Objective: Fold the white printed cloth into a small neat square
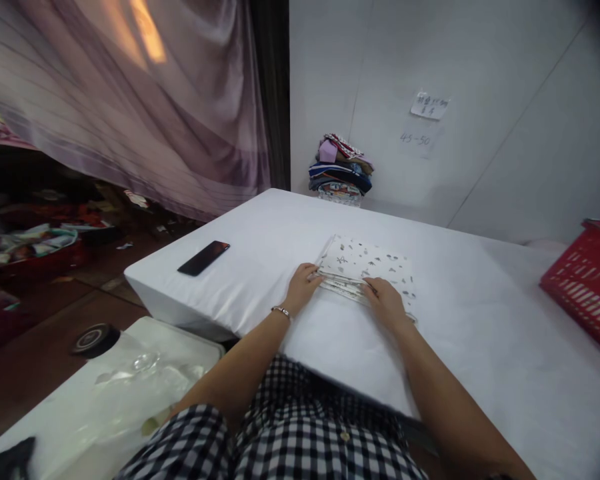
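A folded white cloth with small dark prints (367, 265) lies on the white table (460, 313) in front of me. My left hand (303, 285), with a bracelet on its wrist, grips the near left edge of the cloth, fingers curled under it. My right hand (386, 303) rests on the near edge of the cloth, fingers pressed on its folded layers. Both hands touch the cloth's near side.
A black phone (203, 257) lies on the table's left part. A stack of folded clothes (342, 169) sits at the far edge by the wall. A red plastic basket (587, 280) stands at the right. A white box (130, 380) is beside my left.
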Demonstrator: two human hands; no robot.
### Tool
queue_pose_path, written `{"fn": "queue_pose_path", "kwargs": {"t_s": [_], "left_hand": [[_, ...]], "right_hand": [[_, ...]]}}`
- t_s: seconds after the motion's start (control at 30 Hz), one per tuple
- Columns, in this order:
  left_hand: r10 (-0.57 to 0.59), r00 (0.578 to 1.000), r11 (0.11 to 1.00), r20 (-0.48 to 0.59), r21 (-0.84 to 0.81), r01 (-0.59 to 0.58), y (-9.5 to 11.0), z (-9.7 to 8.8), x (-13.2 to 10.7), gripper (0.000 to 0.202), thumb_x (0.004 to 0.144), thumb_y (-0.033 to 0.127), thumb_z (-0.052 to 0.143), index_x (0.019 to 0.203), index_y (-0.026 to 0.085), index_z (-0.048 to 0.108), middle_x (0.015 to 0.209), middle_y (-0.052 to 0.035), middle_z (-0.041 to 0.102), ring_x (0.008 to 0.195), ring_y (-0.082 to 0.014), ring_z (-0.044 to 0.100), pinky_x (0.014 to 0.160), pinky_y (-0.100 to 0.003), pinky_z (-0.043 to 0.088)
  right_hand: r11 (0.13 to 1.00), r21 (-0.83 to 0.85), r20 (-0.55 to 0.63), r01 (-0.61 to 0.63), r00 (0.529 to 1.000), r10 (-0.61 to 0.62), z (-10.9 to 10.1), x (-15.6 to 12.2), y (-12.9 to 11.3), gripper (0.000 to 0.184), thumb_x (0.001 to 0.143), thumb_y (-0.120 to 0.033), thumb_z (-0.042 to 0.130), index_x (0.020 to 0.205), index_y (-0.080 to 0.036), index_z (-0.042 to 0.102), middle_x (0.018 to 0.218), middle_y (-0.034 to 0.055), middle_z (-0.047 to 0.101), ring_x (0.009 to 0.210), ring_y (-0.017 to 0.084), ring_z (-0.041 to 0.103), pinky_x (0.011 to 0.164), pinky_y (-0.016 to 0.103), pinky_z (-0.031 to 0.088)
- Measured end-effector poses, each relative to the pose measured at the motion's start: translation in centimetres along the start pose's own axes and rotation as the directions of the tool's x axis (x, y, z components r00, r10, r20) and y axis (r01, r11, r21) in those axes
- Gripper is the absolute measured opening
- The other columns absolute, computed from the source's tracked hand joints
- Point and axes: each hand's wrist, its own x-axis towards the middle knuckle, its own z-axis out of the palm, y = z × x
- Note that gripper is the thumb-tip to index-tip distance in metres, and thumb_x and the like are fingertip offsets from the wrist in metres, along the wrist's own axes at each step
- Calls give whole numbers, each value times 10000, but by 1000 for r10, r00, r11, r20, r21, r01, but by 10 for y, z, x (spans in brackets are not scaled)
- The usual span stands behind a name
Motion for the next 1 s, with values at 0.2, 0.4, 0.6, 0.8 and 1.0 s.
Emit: {"fn": "queue_pose_path", "kwargs": {"t_s": [0.2,0.4,0.6,0.8,1.0], "left_hand": [[115,993,978,-2,174,-112,9,-4,-4,139,779,321,615,865,224,668,1006,-27,541,964,-163,527,864,-300,449],[245,967,926,68,280,-255,10,-3,-6,127,789,246,602,890,242,679,1057,-33,533,1005,-173,498,906,-325,418],[360,921,828,151,403,-390,13,-3,-5,191,801,216,581,964,252,676,1098,-60,531,1046,-209,474,892,-371,405],[316,931,819,185,443,-366,18,-3,-5,184,807,216,572,948,252,684,1083,-63,537,1034,-219,469,881,-382,407],[273,946,862,175,392,-321,20,-3,-4,174,822,197,535,896,233,689,1061,-62,533,1033,-210,465,894,-376,419]], "right_hand": [[1000,17,-58,14,998,-13,3,-3,1,307,909,-372,393,1033,-207,621,968,50,656,900,195,563,776,308,420],[999,53,-45,7,999,-4,2,-3,1,283,916,-374,397,945,-225,636,899,28,657,859,182,560,755,296,414],[998,12,-60,55,997,-55,3,-5,-1,286,922,-360,394,989,-226,637,937,40,651,888,186,553,770,298,419],[994,-28,-117,106,987,-108,6,-7,-4,280,924,-340,403,1003,-219,642,949,47,652,895,191,552,792,305,429],[991,-33,-209,129,969,-133,9,-7,-7,282,921,-313,408,1028,-197,641,984,68,645,930,197,545,827,316,433]]}}
